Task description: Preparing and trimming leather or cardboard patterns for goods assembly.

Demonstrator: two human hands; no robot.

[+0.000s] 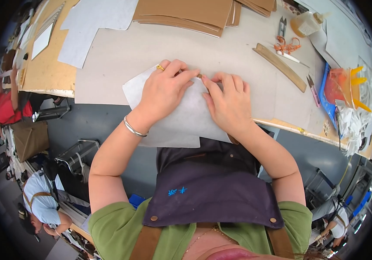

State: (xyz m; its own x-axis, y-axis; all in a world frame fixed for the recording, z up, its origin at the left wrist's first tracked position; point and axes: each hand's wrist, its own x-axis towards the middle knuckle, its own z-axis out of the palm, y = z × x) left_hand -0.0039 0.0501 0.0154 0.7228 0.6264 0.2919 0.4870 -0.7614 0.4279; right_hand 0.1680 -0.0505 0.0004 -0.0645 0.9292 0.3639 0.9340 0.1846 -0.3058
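Left hand point(164, 89) nearly closed, with curled fingers (and a gold ring point(160, 67) on one), pinching the far edge of a white sheet point(181, 119) between thumb and forefinger. Right hand point(231, 97) just beside, likewise nearly closed, with thumb and forefinger pinched on the same edge. Between the fingertips, a small brown bit point(199, 76), mostly hidden and too small to make out. White sheet lying beneath both hands, partly on the grey-covered table point(103, 84), partly out over its near edge, with a sliver of brown by the right wrist.

Farther off, on the right side of the table, purple-handled snips point(314, 92) beside a blue tray point(323, 89) with a reddish container point(336, 84). Beyond these, a flat wooden strip point(280, 67), set slantwise, and a white-handled awl point(287, 56), just beside it. Farther still, a bottle of amber liquid point(306, 24). Along the far side, stacked brown sheets point(186, 13), well apart from both hands, and to their left, white cut pieces point(99, 17).
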